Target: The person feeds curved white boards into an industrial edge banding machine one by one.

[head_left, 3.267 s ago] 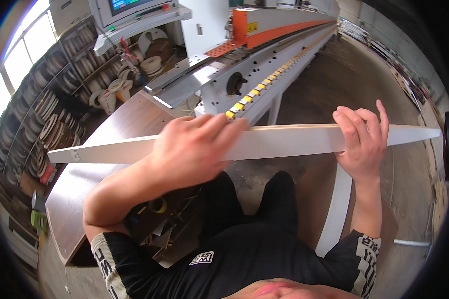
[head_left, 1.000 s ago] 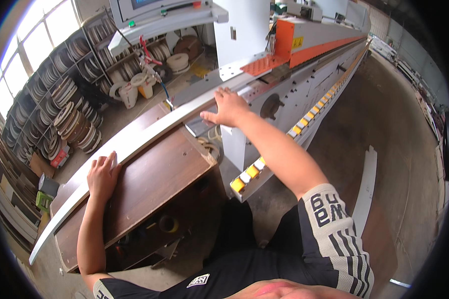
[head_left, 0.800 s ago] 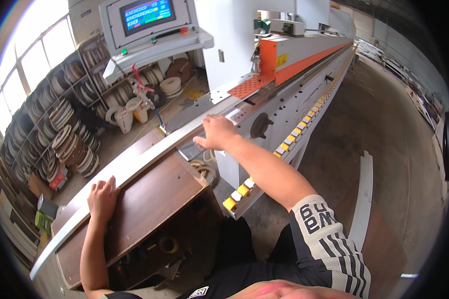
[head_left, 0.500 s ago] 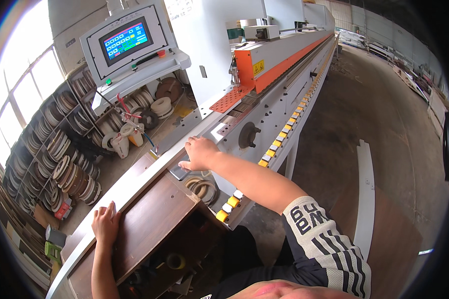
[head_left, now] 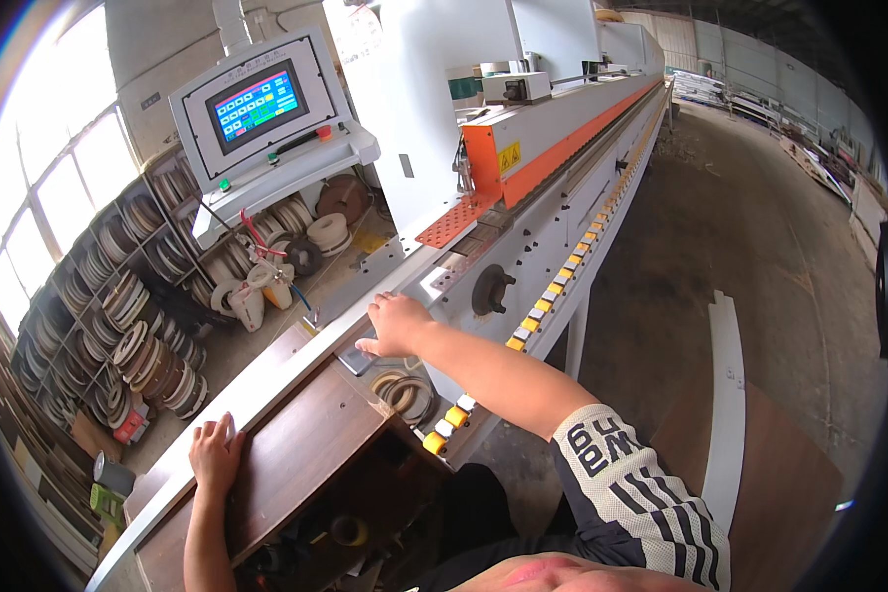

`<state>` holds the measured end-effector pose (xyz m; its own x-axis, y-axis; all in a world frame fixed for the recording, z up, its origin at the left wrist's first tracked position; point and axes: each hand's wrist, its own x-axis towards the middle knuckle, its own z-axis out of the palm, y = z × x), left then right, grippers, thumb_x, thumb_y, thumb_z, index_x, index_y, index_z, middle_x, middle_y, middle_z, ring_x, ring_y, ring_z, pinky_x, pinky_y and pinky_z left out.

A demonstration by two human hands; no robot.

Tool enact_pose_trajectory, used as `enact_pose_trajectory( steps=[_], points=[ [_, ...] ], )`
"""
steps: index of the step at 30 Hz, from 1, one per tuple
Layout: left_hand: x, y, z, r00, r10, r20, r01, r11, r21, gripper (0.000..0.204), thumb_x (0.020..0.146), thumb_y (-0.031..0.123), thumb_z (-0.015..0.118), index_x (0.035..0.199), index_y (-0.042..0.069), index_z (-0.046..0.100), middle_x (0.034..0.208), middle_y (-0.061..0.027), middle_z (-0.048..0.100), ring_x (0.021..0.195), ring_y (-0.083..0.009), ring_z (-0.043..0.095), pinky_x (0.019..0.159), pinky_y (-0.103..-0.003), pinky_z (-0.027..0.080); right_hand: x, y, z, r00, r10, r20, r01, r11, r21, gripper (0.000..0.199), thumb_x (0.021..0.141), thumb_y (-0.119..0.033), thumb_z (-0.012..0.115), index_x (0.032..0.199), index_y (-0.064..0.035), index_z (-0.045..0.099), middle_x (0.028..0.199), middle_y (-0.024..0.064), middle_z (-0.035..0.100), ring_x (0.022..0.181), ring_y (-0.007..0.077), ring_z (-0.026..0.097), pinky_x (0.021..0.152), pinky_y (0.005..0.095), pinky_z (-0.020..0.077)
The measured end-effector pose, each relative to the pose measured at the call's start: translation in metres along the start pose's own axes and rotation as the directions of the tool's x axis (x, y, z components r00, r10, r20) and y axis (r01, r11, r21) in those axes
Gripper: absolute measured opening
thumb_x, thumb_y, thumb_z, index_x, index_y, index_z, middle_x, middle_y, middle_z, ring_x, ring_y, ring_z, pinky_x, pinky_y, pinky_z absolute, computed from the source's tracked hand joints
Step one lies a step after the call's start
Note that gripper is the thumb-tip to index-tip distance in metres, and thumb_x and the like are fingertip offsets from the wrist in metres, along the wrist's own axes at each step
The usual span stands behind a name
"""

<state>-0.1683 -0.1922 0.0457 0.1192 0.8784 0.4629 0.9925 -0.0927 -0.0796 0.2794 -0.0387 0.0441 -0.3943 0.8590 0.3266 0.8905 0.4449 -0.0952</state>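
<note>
Head view, work in hand: long pale panel strip [head_left: 266, 400] lying flat along the infeed of an edge-banding machine [head_left: 553, 158]; it runs from the lower left up to the machine's mouth, beside the brown table [head_left: 306, 464].
Head view, left hand [head_left: 214, 456]: fingers spread flat, palm down on the near part of the strip; pressing rather than gripping, nothing enclosed.
Head view, right hand [head_left: 397, 324]: arm stretched forward, fingers loosely extended, resting on the far end of the strip just before the machine's orange guard [head_left: 493, 163]; no closed grasp visible.
Head view, sleeve: black with white stripes on the right upper arm [head_left: 631, 483].
Head view, machine parts: control panel [head_left: 259, 102] with lit touch screen on a grey arm, upper left; row of yellow rollers [head_left: 553, 286] along the machine's side; coil of edge tape [head_left: 405, 393] below the right wrist.
Head view, surroundings: shelving [head_left: 118, 326] stacked with rolls of edge banding at left; white board [head_left: 725, 405] lying on the concrete floor [head_left: 750, 227] at right.
</note>
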Motion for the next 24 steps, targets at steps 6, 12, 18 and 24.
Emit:
enact_pose_trajectory(
  steps=[6, 12, 18, 24],
  points=[
    [-0.003, 0.002, -0.007, 1.000, -0.010, 0.023, 0.011, 1.000, -0.016, 0.048, 0.100, 0.037, 0.073, 0.139, 0.010, 0.072, 0.123, -0.0133, 0.072, 0.116, -0.0363, 0.065, 0.098, -0.049, 0.055, 0.000, -0.005, -0.012, 0.995, 0.009, 0.098, -0.010, 1.000, 0.007, 0.088, 0.099, -0.070, 0.063, 0.142, 0.0062, 0.062, 0.154, 0.0259, 0.061, 0.149, 0.0356, 0.054, 0.124, 0.0415, 0.0428],
    [-0.001, 0.003, -0.005, 1.000, -0.006, 0.013, 0.006, 1.000, -0.005, 0.048, 0.099, 0.037, 0.073, 0.138, 0.010, 0.073, 0.123, -0.0142, 0.073, 0.115, -0.0372, 0.065, 0.097, -0.049, 0.055, -0.002, -0.006, -0.009, 0.998, 0.014, 0.062, -0.015, 1.000, 0.015, 0.087, 0.099, -0.070, 0.063, 0.140, 0.0072, 0.064, 0.150, 0.0265, 0.062, 0.146, 0.0364, 0.056, 0.123, 0.0427, 0.0434],
    [-0.003, -0.001, -0.007, 1.000, -0.011, 0.016, 0.011, 1.000, 0.015, 0.047, 0.099, 0.036, 0.075, 0.138, 0.011, 0.072, 0.121, -0.0139, 0.072, 0.114, -0.0360, 0.066, 0.097, -0.048, 0.055, 0.003, -0.015, -0.006, 0.995, -0.027, 0.099, 0.030, 0.999, -0.030, 0.101, 0.098, -0.076, 0.059, 0.149, 0.0110, 0.055, 0.160, 0.0301, 0.053, 0.154, 0.0385, 0.047, 0.128, 0.0443, 0.0384],
    [0.006, -0.014, -0.021, 0.975, -0.041, 0.217, 0.051, 0.998, -0.042, 0.056, 0.097, 0.037, 0.078, 0.146, 0.013, 0.068, 0.121, -0.0101, 0.073, 0.114, -0.0325, 0.068, 0.097, -0.045, 0.056, 0.004, -0.009, 0.000, 0.985, 0.012, 0.174, 0.002, 0.997, -0.082, 0.118, 0.098, -0.085, 0.050, 0.161, 0.0138, 0.039, 0.171, 0.0318, 0.039, 0.163, 0.0391, 0.035, 0.133, 0.0446, 0.0295]
  ],
)
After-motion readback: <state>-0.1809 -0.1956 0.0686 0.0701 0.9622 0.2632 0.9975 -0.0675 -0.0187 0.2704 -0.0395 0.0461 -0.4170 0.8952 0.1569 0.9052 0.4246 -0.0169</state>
